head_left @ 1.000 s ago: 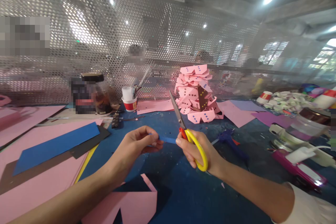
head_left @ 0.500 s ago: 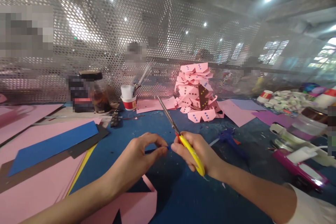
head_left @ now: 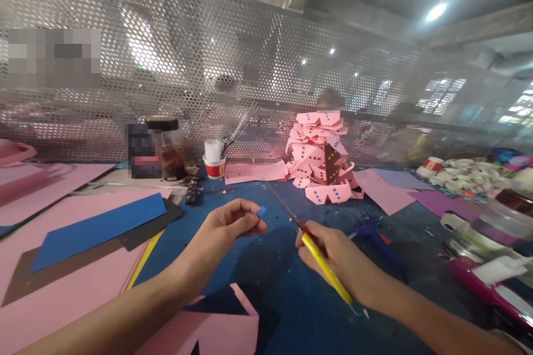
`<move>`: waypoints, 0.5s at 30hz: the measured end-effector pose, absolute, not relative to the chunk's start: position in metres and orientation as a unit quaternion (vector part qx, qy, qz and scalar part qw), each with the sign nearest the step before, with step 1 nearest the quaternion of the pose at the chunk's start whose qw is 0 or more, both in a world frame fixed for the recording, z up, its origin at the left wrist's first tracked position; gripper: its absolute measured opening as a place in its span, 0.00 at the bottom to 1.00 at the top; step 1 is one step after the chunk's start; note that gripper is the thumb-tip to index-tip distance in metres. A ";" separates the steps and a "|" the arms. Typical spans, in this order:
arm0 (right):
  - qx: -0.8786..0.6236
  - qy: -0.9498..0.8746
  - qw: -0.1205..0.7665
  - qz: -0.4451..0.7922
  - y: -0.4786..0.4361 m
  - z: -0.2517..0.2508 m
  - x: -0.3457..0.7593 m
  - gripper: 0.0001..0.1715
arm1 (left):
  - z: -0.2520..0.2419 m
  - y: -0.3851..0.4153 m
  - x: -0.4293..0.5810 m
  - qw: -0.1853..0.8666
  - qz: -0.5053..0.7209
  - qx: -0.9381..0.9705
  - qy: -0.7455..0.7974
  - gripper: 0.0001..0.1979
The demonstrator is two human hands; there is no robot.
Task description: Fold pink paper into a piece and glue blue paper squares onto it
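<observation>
Between thumb and fingers, my left hand (head_left: 233, 222) pinches a small piece of blue paper (head_left: 261, 212), whose end pokes out past the fingertips. My right hand (head_left: 327, 247) is wrapped round yellow-handled scissors (head_left: 322, 260); their long metal blades point up and away to the left. The two hands are apart above the dark blue table (head_left: 291, 305). Below my left forearm lies a pink folded paper shape (head_left: 233, 333) with an upright strip. Farther back stands a tall stack of pink paper glasses (head_left: 318, 150) with small coloured squares on them.
Pink sheets (head_left: 83, 233) with a blue strip (head_left: 100, 227) on top lie at left. A lidded jar (head_left: 171, 152) and a red-and-white cup (head_left: 214, 166) stand by the perforated metal screen (head_left: 250, 55). At right are a blue glue gun (head_left: 375, 236) and a magenta device (head_left: 483, 283).
My hands have moved apart, the right one shifting right with the scissors. The blue paper piece now shows clearly at my left fingertips. The view has shifted slightly.
</observation>
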State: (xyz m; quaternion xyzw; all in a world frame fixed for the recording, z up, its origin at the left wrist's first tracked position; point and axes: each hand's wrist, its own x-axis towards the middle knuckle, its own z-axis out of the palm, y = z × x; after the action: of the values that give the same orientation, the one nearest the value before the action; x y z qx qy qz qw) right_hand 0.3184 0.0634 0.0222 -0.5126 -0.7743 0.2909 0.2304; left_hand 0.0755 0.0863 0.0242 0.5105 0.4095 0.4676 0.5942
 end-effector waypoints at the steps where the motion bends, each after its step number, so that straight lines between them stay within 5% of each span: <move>1: -0.517 -0.777 0.224 0.279 0.060 0.021 0.320 0.06 | 0.024 0.086 0.075 0.597 0.468 0.509 0.407 0.10; 15: -0.526 -0.808 0.205 0.168 0.052 0.005 0.327 0.05 | 0.018 0.084 0.077 0.610 0.482 0.486 0.400 0.08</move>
State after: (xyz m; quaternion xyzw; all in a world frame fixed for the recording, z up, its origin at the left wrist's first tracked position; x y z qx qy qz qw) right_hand 0.3265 0.0517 0.0049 -0.5259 -0.8084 0.1678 0.2045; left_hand 0.0770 0.0838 0.0179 0.4860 0.3996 0.4817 0.6100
